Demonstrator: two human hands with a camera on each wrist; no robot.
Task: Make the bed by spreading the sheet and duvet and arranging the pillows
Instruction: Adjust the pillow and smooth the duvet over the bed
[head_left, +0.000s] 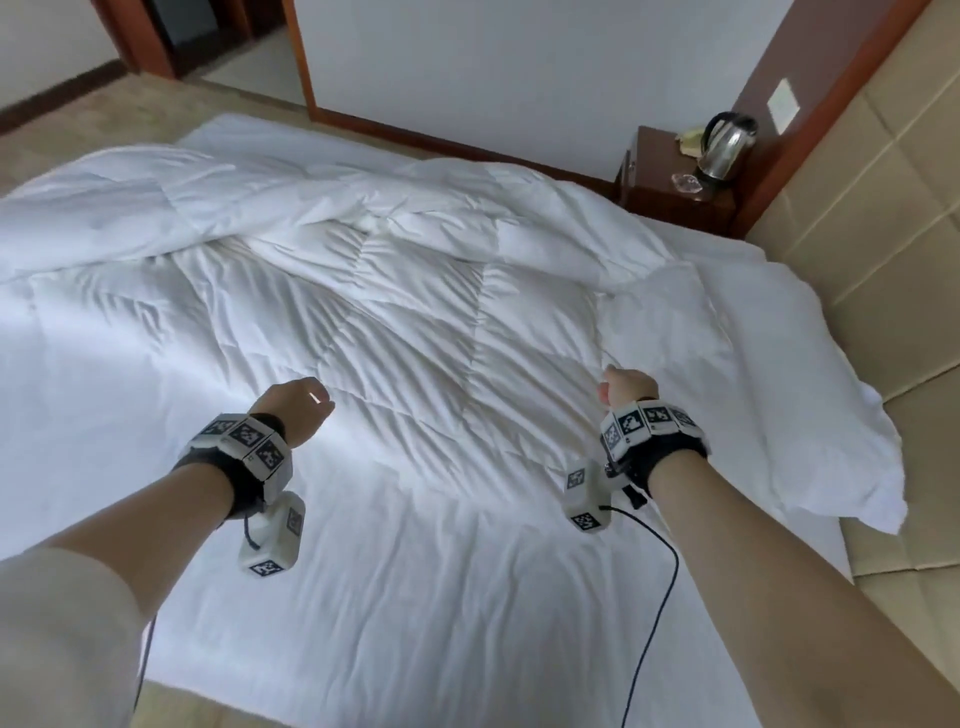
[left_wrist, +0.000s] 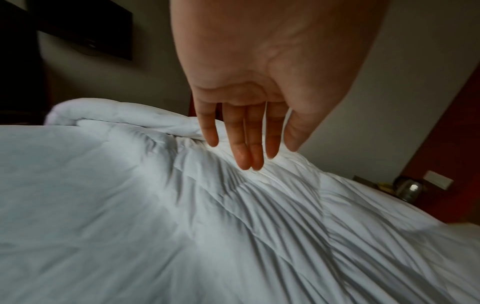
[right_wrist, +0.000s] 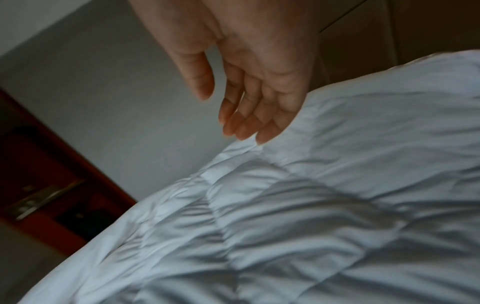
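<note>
A white quilted duvet (head_left: 405, 312) lies rumpled across the bed, bunched in folds toward the far side. A white pillow (head_left: 753, 395) lies at the right, by the headboard. My left hand (head_left: 298, 408) hovers over the duvet (left_wrist: 233, 226) with its fingers (left_wrist: 244, 144) straight and pointing down, holding nothing. My right hand (head_left: 626, 389) hangs above the duvet (right_wrist: 311, 205) near the pillow, its fingers (right_wrist: 246, 123) loosely bent and empty. A flat white sheet (head_left: 441, 597) covers the near part of the bed.
A padded beige headboard (head_left: 893, 260) runs along the right. A dark wooden nightstand (head_left: 670, 182) with a steel kettle (head_left: 724, 145) stands at the far right corner. Beige floor (head_left: 62, 119) borders the far side and the near edge. Cables hang from both wrist units.
</note>
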